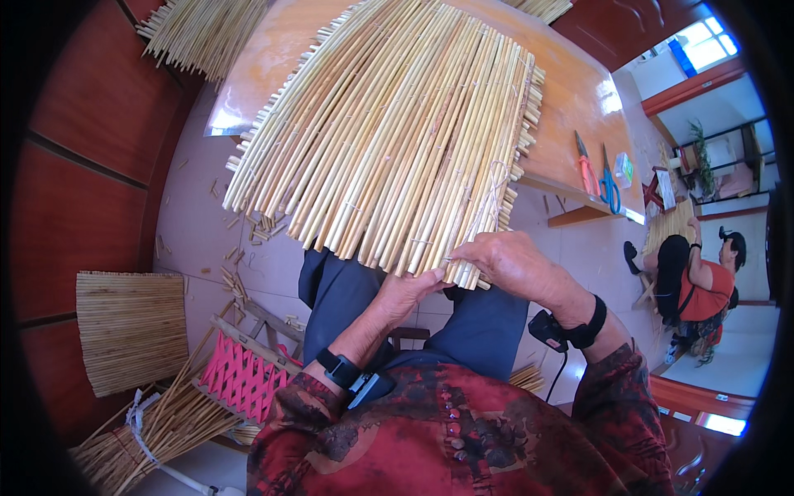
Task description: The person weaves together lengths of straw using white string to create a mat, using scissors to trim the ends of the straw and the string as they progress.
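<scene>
A thick mat of pale reed stalks (pixel 372 140), bound crosswise with thin cord, slopes from the table down toward my lap. My left hand (pixel 411 291) is closed on its near edge, thumb pressed along the stalk ends. Close beside it, my right hand (pixel 504 263) bends over the near right corner, its fingers pinched at the stalks. Whether a cord is also between those fingertips cannot be made out. Loose loops of thin cord (pixel 495 178) lie on the mat just above my right hand.
On the orange table (pixel 571 124) lie red-handled scissors (pixel 585 169), blue-handled scissors (pixel 609 186) and a small clear box (pixel 624 169). To my left are a pink-strapped folding stool (pixel 244 376), a reed bundle (pixel 157 438) and another mat (pixel 132 331). Another person (pixel 707 285) sits at right.
</scene>
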A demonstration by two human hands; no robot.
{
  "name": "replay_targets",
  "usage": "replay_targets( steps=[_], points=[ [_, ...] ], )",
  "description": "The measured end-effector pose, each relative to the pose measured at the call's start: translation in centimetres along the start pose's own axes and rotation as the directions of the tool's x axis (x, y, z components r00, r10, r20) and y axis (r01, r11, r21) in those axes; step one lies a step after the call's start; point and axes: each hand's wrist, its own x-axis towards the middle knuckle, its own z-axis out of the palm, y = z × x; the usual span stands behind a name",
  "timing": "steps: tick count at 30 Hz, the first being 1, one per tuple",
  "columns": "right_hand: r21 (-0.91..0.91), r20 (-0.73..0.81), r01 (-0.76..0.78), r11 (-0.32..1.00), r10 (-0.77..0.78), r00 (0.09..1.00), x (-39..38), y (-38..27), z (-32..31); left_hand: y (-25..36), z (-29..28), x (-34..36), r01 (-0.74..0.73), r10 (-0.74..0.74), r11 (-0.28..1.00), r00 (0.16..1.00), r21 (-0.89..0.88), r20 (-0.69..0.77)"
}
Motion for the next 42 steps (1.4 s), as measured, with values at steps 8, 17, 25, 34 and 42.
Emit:
replay_targets(
  steps=[8, 17, 25, 34, 42],
  points=[
    [-0.04, 0.062, -0.025, 0.999, 0.027, 0.998, 0.2, -0.9, -0.9, 0.0, -0.1, 0.1, 0.004, -0.004, 1.0, 1.0, 0.016, 0.009],
    [-0.237, 0.154, 0.113, 0.965, -0.078, 0.985, 1.9, -2.7, -2.0, -0.5, 0.0, 0.2, -0.034, 0.035, 0.999, 0.998, 0.023, -0.043],
    [-0.202, 0.125, 0.24, 0.95, -0.218, 0.968, 2.7, -3.1, -0.7, -0.4, 0.3, -0.1, -0.074, 0.075, 0.996, 0.997, 0.043, -0.028],
    [-0.277, 0.185, 0.219, 0.936, -0.172, 0.968, 2.8, -3.7, -1.6, -0.9, 0.3, 0.1, -0.107, 0.106, 0.994, 0.993, -0.005, -0.052],
    [-0.35, 0.136, 0.291, 0.891, -0.259, 0.956, 2.4, -4.8, -3.1, -0.7, 0.2, -0.5, -0.107, 0.107, 0.994, 0.991, 0.011, -0.074]
  ],
)
